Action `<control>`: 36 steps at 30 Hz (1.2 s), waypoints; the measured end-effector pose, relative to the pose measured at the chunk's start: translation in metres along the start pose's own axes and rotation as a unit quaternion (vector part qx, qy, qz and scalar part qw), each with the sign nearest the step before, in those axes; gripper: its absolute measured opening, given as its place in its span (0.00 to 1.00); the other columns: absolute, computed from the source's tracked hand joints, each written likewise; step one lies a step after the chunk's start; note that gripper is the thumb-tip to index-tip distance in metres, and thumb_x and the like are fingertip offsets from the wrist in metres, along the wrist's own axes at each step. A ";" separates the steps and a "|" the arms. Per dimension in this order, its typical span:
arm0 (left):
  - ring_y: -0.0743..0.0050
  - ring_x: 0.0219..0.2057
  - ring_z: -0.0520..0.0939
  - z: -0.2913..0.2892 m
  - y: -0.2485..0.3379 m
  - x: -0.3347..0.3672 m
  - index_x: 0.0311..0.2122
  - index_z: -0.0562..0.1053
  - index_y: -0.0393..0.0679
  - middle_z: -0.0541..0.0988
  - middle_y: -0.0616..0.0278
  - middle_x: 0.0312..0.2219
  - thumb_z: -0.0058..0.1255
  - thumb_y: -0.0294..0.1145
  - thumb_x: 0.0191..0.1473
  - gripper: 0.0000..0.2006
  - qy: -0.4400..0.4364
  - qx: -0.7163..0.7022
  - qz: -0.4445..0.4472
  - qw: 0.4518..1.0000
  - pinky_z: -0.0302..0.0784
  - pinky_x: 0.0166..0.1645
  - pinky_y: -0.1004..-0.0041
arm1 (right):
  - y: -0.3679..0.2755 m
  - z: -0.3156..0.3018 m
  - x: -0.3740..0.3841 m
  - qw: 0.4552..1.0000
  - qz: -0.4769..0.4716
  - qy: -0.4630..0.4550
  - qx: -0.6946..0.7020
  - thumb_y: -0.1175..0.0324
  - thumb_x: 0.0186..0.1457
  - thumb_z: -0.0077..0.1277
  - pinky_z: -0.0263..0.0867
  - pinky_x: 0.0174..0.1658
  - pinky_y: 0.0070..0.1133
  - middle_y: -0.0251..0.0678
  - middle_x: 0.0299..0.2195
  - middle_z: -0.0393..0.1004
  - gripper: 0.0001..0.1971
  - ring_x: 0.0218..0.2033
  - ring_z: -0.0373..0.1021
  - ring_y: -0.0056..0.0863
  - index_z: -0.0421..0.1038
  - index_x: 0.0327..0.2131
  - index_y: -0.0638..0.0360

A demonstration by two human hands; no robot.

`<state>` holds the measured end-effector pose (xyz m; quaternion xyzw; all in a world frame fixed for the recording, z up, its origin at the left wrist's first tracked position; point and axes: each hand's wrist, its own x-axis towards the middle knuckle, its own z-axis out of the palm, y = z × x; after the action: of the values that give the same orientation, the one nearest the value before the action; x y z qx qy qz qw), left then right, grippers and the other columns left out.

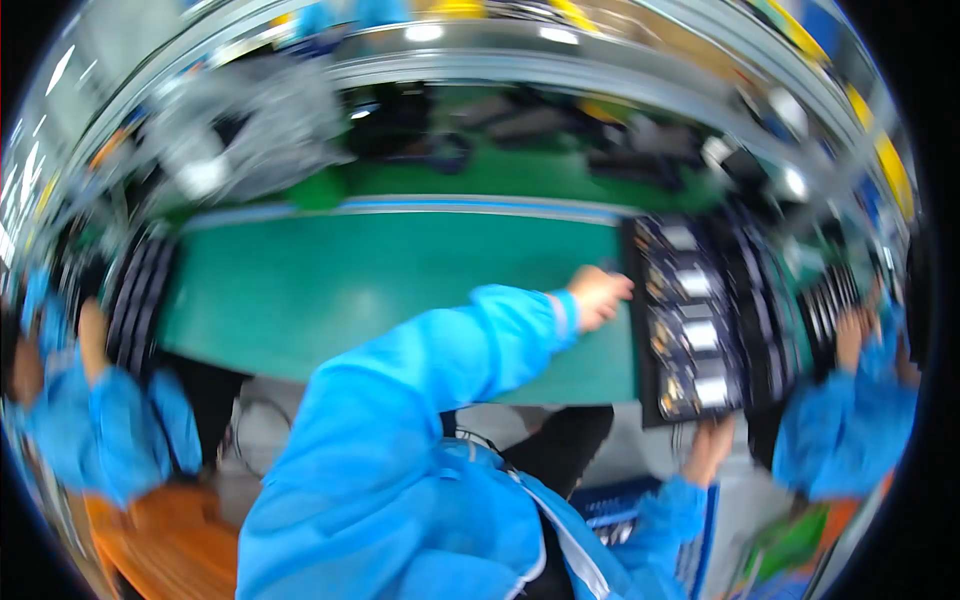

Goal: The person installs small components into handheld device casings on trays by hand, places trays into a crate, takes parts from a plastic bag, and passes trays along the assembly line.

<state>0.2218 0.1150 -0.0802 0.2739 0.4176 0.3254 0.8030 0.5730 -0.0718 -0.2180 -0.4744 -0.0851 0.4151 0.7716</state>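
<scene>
Black tray point(649, 385) of circuit boards point(699, 336) lay on the green worktop's point(400, 280) right, by its front edge. The left hand point(598, 298) was curled beside it, the right hand point(710, 450) at its near end, grips indeterminable; uneven support could have tipped it, shifting boards.

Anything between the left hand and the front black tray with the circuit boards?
Nothing visible. The left hand is right by the left edge of the tray, with no object seen in between; blur hides whether its fingers touch. The right hand is at the near edge.
</scene>
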 end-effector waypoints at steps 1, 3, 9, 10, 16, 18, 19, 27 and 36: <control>0.88 0.12 0.57 -0.007 -0.001 -0.008 0.38 0.67 0.36 0.74 0.55 0.35 0.41 0.30 0.55 0.09 0.018 0.005 0.049 0.999 0.52 0.13 0.84 | -0.005 0.030 -0.015 0.999 -0.011 -0.051 0.000 0.64 0.57 0.37 0.61 0.48 0.23 0.37 0.45 0.66 0.17 0.45 0.63 0.27 0.63 0.47 0.62; 0.88 0.12 0.57 -0.012 0.012 -0.043 0.34 0.67 0.39 0.75 0.59 0.31 0.41 0.35 0.56 0.10 0.005 -0.087 0.036 0.996 0.50 0.13 0.85 | -0.020 0.055 -0.054 0.986 -0.093 0.088 -0.108 0.61 0.56 0.42 0.62 0.44 0.20 0.38 0.43 0.66 0.20 0.41 0.64 0.24 0.60 0.47 0.66; 0.89 0.12 0.58 0.010 -0.015 -0.147 0.31 0.67 0.39 0.65 0.69 0.18 0.45 0.36 0.54 0.10 -0.118 -0.066 -0.013 0.991 0.50 0.11 0.86 | -0.054 0.219 -0.201 0.884 -0.323 -0.234 -0.244 0.70 0.59 0.34 0.60 0.47 0.22 0.43 0.45 0.64 0.15 0.44 0.64 0.28 0.60 0.46 0.71; 0.88 0.11 0.57 0.011 -0.018 -0.155 0.32 0.67 0.38 0.66 0.68 0.20 0.46 0.34 0.53 0.09 -0.136 -0.032 -0.006 0.990 0.49 0.11 0.86 | -0.047 0.255 -0.209 0.843 -0.315 -0.339 -0.274 0.70 0.59 0.35 0.59 0.48 0.22 0.43 0.46 0.64 0.15 0.45 0.63 0.28 0.61 0.46 0.71; 0.89 0.11 0.59 -0.014 -0.023 -0.208 0.24 0.64 0.41 0.63 0.68 0.15 0.40 0.25 0.49 0.04 -0.071 -0.126 0.044 0.989 0.49 0.11 0.87 | 0.001 0.324 -0.235 0.689 -0.131 -0.610 -0.368 0.69 0.57 0.39 0.62 0.38 0.17 0.37 0.30 0.73 0.12 0.33 0.67 0.22 0.71 0.35 0.68; 0.88 0.11 0.59 -0.034 -0.023 -0.208 0.23 0.63 0.42 0.62 0.69 0.15 0.40 0.24 0.49 0.05 -0.080 -0.164 0.037 0.982 0.49 0.11 0.88 | 0.015 0.337 -0.243 0.661 -0.129 -0.642 -0.367 0.68 0.58 0.39 0.63 0.37 0.16 0.37 0.28 0.73 0.13 0.32 0.67 0.22 0.71 0.35 0.68; 0.88 0.12 0.60 -0.043 -0.021 -0.209 0.22 0.62 0.42 0.62 0.69 0.15 0.40 0.23 0.49 0.06 -0.101 -0.195 0.017 0.975 0.50 0.11 0.88 | 0.022 0.346 -0.251 0.657 -0.120 -0.660 -0.344 0.67 0.58 0.38 0.63 0.37 0.17 0.37 0.28 0.73 0.14 0.32 0.68 0.22 0.71 0.34 0.67; 0.86 0.14 0.61 -0.086 -0.012 -0.207 0.28 0.65 0.42 0.64 0.70 0.17 0.45 0.36 0.54 0.09 0.055 -0.421 0.239 0.873 0.59 0.15 0.85 | 0.052 0.362 -0.259 0.743 -0.228 -0.581 -0.243 0.61 0.61 0.31 0.56 0.52 0.23 0.43 0.50 0.62 0.20 0.52 0.59 0.32 0.60 0.50 0.65; 0.80 0.33 0.71 -0.032 0.005 -0.207 0.38 0.67 0.43 0.72 0.65 0.30 0.42 0.47 0.55 0.17 0.132 -0.298 0.412 0.851 0.69 0.37 0.79 | 0.085 0.382 -0.278 0.808 -0.174 -0.517 -0.225 0.56 0.61 0.28 0.51 0.55 0.25 0.46 0.51 0.59 0.24 0.53 0.56 0.33 0.56 0.51 0.67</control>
<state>0.1024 -0.0319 0.0088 0.1228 0.2509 0.7684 0.5758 0.1466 -0.0020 -0.0084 -0.3274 -0.6433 0.4270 0.5447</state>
